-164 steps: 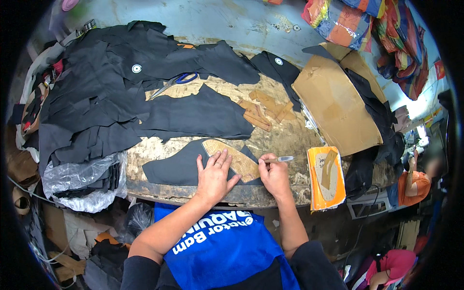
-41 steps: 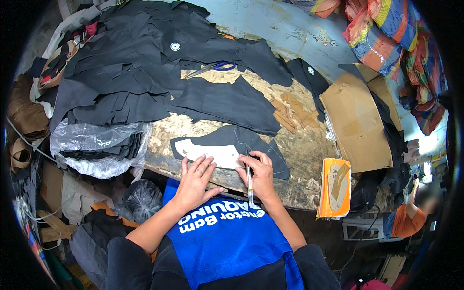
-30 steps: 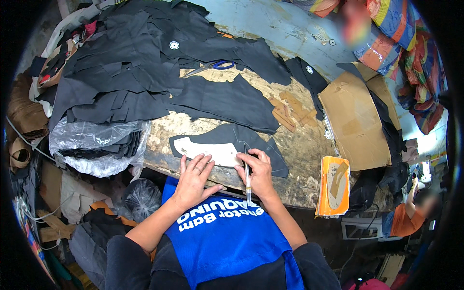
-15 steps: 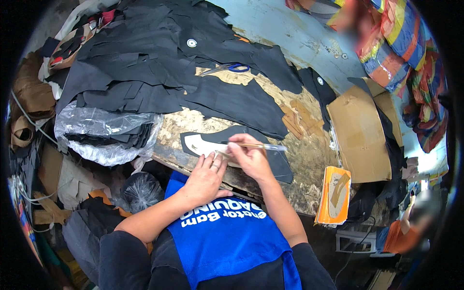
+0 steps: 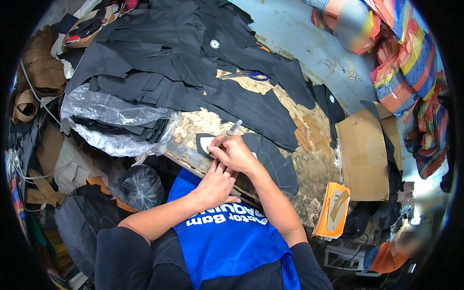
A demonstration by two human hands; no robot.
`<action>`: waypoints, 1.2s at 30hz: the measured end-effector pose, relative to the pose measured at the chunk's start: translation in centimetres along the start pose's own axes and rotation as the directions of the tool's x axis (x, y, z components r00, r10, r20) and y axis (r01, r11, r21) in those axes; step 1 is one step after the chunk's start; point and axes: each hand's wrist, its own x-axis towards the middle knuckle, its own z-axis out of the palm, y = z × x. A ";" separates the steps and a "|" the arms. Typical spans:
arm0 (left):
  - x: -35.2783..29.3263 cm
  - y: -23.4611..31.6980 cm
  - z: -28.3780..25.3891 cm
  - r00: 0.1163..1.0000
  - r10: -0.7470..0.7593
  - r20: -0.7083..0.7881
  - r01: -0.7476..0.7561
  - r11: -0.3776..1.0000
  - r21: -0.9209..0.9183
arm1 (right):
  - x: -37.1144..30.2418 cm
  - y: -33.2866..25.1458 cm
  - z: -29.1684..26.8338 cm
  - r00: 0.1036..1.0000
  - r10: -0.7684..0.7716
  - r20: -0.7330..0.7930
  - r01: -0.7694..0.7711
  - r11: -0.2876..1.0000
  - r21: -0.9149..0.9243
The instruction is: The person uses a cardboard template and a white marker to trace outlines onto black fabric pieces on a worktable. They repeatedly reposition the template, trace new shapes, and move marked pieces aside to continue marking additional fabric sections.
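Observation:
A clear-barrelled pen (image 5: 234, 128) is gripped in my right hand (image 5: 236, 153), tilted with its back end up and away. Its tip is hidden behind my fingers. Under that hand is a white pattern template (image 5: 206, 144), mostly covered. It lies on a black sheet piece (image 5: 274, 162), which shows thin traced lines to the right of the hand. My left hand (image 5: 216, 186) rests at the table's near edge, its fingers stretched toward the template just below my right hand. Its fingertips are partly hidden, and a ring shows on one finger.
Black cut sheets (image 5: 145, 63) overlap across the table (image 5: 309, 169). Blue-handled scissors (image 5: 251, 75) lie beyond my hands. A plastic-wrapped stack (image 5: 116, 113) sits left. An orange pad (image 5: 332, 210) and cardboard (image 5: 362, 152) stand right. A person in orange (image 5: 389, 256) is at the far right.
My right hand has moved left along the template, and the pen has swung from lying rightward to pointing up and away. More traced lines show on the black piece. The whole view has shifted slightly.

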 end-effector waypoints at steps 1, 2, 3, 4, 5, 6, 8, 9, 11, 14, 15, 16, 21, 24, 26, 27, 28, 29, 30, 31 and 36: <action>0.0 0.0 0.0 1.000 -0.002 0.002 0.002 1.000 -0.010 | 0.4 0.0 0.4 0.999 -0.027 -0.029 0.027 1.000 -0.015; 0.0 0.0 0.1 1.000 -0.004 0.009 0.005 1.000 -0.016 | 0.9 0.0 0.9 0.998 -0.033 -0.052 0.031 0.999 -0.027; 0.0 -0.1 0.1 1.000 -0.006 0.017 0.007 1.000 -0.022 | 1.4 0.1 1.3 0.997 -0.035 -0.074 0.033 0.999 -0.023; 0.0 -0.1 0.1 0.999 -0.012 0.043 0.013 1.000 -0.023 | 1.8 0.1 1.6 0.996 -0.003 -0.085 0.000 1.000 -0.029; 0.0 -0.1 0.0 0.999 -0.010 0.031 0.011 0.999 -0.030 | 2.2 0.2 1.9 0.992 -0.019 -0.128 0.012 0.998 -0.060; 0.0 -0.1 0.0 0.999 -0.012 0.035 0.014 0.999 -0.033 | 2.6 0.3 2.1 0.984 -0.051 -0.173 0.038 0.996 -0.077; 0.0 -0.1 -0.1 0.999 -0.012 0.046 0.014 0.999 -0.044 | 3.0 0.3 2.5 0.967 -0.082 -0.241 0.061 0.994 -0.094; -0.1 -0.1 -0.2 0.999 -0.009 0.052 0.012 0.998 -0.054 | 3.1 0.2 2.7 0.961 -0.080 -0.265 0.057 0.994 -0.094; -0.1 -0.1 -0.3 1.000 -0.002 0.026 0.003 0.998 -0.059 | 3.1 0.1 2.9 0.956 -0.037 -0.292 0.013 0.996 -0.084; -0.1 0.0 -0.6 0.998 0.015 -0.056 -0.017 0.999 -0.036 | 2.5 -0.1 3.0 0.953 0.062 -0.297 -0.092 0.992 -0.087; 0.0 0.0 -0.7 0.999 0.010 -0.042 -0.012 0.999 -0.039 | 2.2 -0.1 2.9 0.937 0.072 -0.341 -0.124 0.983 -0.133; 0.0 0.0 -0.8 1.000 0.004 -0.026 -0.005 0.999 -0.041 | 1.9 0.1 2.7 0.919 0.073 -0.387 -0.147 0.975 -0.167; 0.3 0.3 -0.9 0.999 -0.032 -0.031 0.029 0.997 -0.072 | 1.2 1.7 1.7 0.861 0.215 -0.462 -0.243 0.970 -0.002; 0.5 0.4 -0.9 0.999 -0.044 -0.007 0.044 0.996 -0.073 | 1.2 2.3 1.7 0.857 0.174 -0.485 -0.189 0.982 0.017; 0.5 0.3 -0.9 0.999 -0.043 0.023 0.044 0.997 -0.064 | 1.0 2.1 1.8 0.866 0.122 -0.485 -0.154 0.988 -0.027; 0.5 0.2 -0.9 0.999 -0.031 0.033 0.033 0.998 -0.046 | 0.8 1.9 1.7 0.876 0.084 -0.475 -0.136 0.988 -0.075; 0.6 0.1 -1.0 0.999 -0.021 0.045 0.022 0.999 -0.024 | 0.5 1.6 1.6 0.885 0.047 -0.463 -0.117 0.985 -0.123; 0.6 0.1 -1.0 0.998 -0.015 0.064 0.015 1.000 0.003 | 0.1 1.3 1.4 0.902 0.070 -0.426 -0.137 0.982 -0.129; 0.6 0.1 -1.1 0.999 -0.013 0.050 0.013 1.000 0.002 | -0.5 1.0 1.0 0.916 0.094 -0.389 -0.158 0.978 -0.135; 0.7 0.1 -1.2 0.999 -0.014 0.042 0.014 1.000 0.005 | -1.1 0.7 0.4 0.929 0.087 -0.360 -0.142 0.981 -0.130; 1.3 0.6 -1.7 0.997 -0.062 0.055 0.061 0.998 0.017 | -4.8 0.8 -2.8 0.841 0.198 -0.503 -0.318 0.934 -0.163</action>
